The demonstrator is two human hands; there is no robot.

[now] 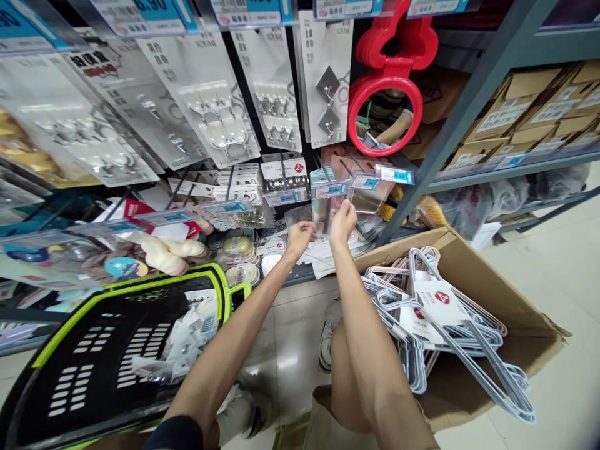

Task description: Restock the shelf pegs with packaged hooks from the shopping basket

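My right hand (344,223) is closed at the right edge of a small clear plastic packet (321,211), just under a blue-and-white price tag (330,189) on the lower rack. To the left of the packet, my left hand (300,239) has its fingers curled together near the packet's lower edge. Whatever those fingers pinch, if anything, is too small to make out. Behind and below both hands lie loose white cards and packs (323,265) on the bottom shelf.
At left stands a black basket (63,359) with a lime-green rim, holding small packs. A cardboard box (520,312) of wire hangers (462,337) is at right. Above hang carded hooks (276,94) and a red-framed mirror (415,119). A grey shelf post (450,131) slants beside them.
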